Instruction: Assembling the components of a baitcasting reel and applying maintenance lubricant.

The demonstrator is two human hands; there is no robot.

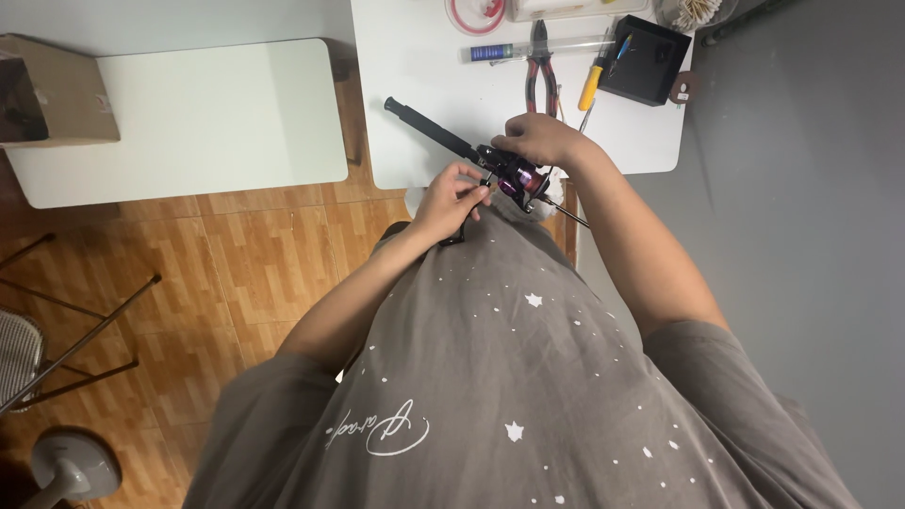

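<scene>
Two hands on a fishing reel (517, 175), held just past the near edge of the white table (415, 85), above the lap. Right hand (539, 138) curls over the reel's top, gripping it. Left hand (451, 200) pinches a small part at the reel's side, fingertips pressed together; can't tell what part. Black rod handle (429, 127) sticks out up-left over the table. Looks like fine adjustment or assembly on the reel body; needs a steady grip and small finger moves. Tabletop: red-handled pliers (539, 71), yellow screwdriver (591, 85), black box (645, 58), clear tube with blue label (528, 50). Brown cardboard box (52, 91) far left.
</scene>
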